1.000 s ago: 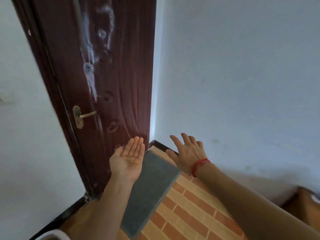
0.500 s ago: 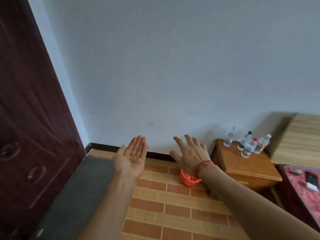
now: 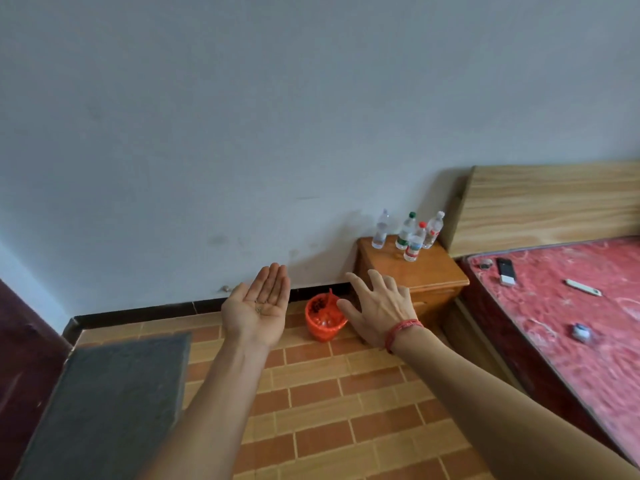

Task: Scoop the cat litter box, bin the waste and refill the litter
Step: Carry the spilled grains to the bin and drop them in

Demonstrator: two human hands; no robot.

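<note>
In the centre of the frame the left hand is turned palm up, its fingers together and flat, with a few dark specks on the palm. The right hand is palm down, fingers apart, holding nothing. Between them, the small orange plastic bin stands on the brick-pattern floor by the wall.

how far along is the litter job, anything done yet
Nothing looks done: no litter box, scoop or litter bag is in view. Both the left hand and the right hand are open and hold nothing. Only the orange bin by the wall shows, so scooping, binning and refilling all remain.
</note>
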